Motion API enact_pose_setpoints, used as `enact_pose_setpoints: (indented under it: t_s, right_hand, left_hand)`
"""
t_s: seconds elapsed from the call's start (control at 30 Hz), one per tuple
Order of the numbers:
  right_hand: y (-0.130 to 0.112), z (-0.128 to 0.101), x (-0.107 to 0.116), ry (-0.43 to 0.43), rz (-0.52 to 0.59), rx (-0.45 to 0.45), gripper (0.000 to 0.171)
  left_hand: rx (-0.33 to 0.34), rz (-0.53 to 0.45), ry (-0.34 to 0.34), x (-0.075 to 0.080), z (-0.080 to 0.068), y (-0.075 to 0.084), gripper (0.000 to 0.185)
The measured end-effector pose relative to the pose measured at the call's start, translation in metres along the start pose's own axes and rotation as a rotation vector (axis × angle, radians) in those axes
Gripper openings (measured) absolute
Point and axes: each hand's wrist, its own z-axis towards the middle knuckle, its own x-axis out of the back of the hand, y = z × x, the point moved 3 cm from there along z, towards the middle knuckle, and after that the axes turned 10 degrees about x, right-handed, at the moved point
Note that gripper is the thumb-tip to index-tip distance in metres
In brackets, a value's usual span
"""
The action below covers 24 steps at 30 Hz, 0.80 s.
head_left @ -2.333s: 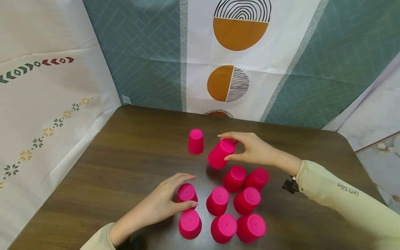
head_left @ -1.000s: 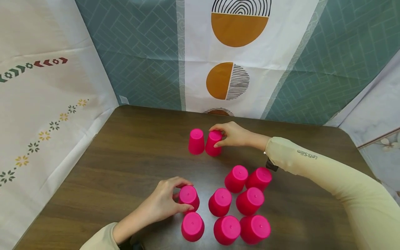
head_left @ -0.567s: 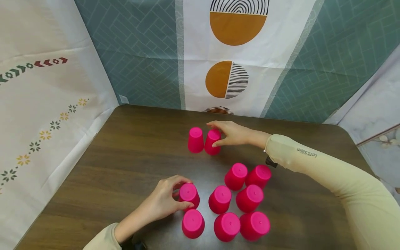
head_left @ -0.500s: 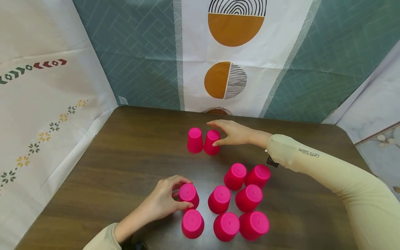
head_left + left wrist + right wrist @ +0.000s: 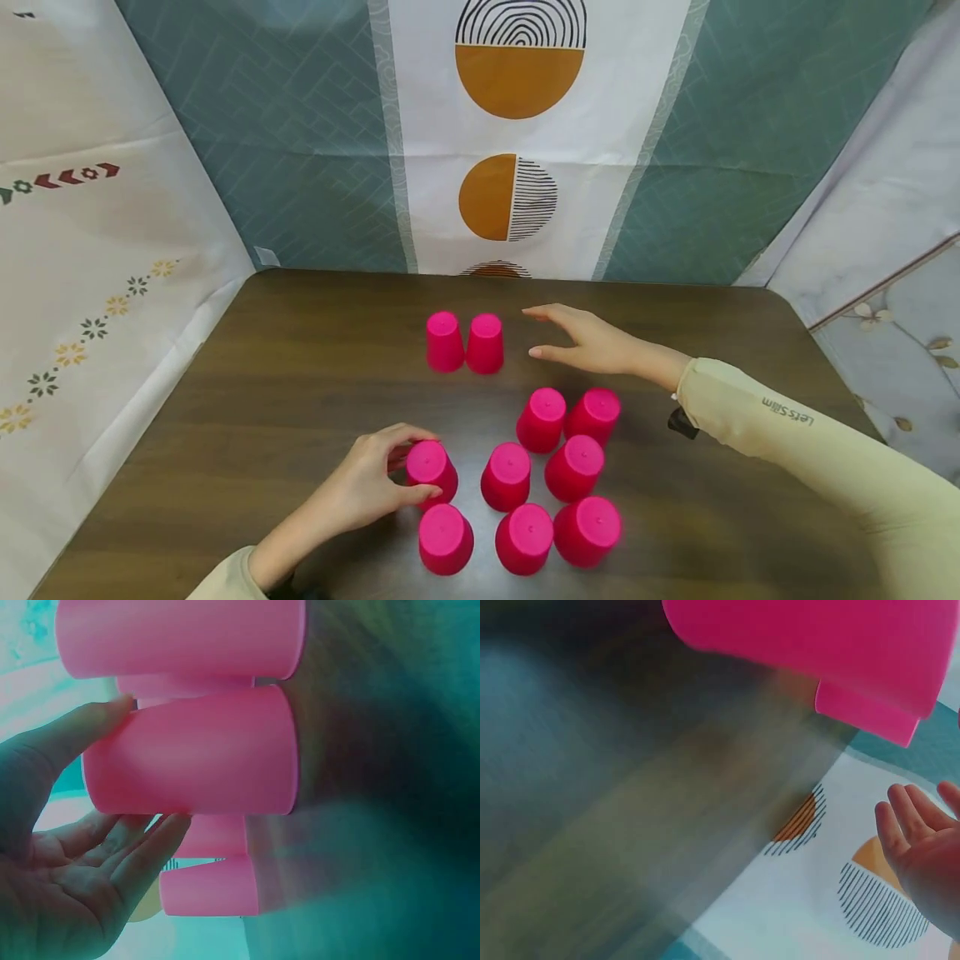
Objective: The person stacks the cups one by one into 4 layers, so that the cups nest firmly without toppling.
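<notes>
Released now, the second cup (image 5: 485,342) stands left of the spread right hand (image 5: 592,343), bare tabletop (image 5: 300,367) between them; left hand (image 5: 367,487) grips another cup (image 5: 429,472) by the cluster's left edge.

1. Pink cups (image 5: 510,475) on dark brown wood-grain table (image 5: 300,392).
2. Teal herringbone backdrop (image 5: 300,150); white strip (image 5: 525,208) with orange half-circles, black stripes.
3. Pale yellow sleeve (image 5: 810,450).
</notes>
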Motion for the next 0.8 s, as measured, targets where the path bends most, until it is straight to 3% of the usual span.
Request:
enact_pose_setpoints:
  t_s: [0.2, 0.37, 0.47, 0.8]
  right_hand:
    - [-0.005, -0.034, -0.004, 0.044, 0.112, -0.065, 0.069]
    - [-0.011, -0.054, -0.003, 0.081, 0.104, -0.082, 0.067]
    - [-0.015, -0.062, -0.004, 0.097, 0.091, -0.066, 0.065]
    - [-0.031, -0.073, -0.015, 0.156, 0.109, 0.001, 0.069]
  left_hand:
    - [-0.056, 0.052, -0.009, 0.010, 0.008, 0.004, 0.048]
    - [-0.139, 0.062, 0.045, 0.034, 0.022, 0.021, 0.051]
    - [-0.156, 0.065, 0.051, 0.043, 0.033, 0.030, 0.053]
    - [-0.214, 0.063, -0.040, 0.041, 0.065, 0.050, 0.052]
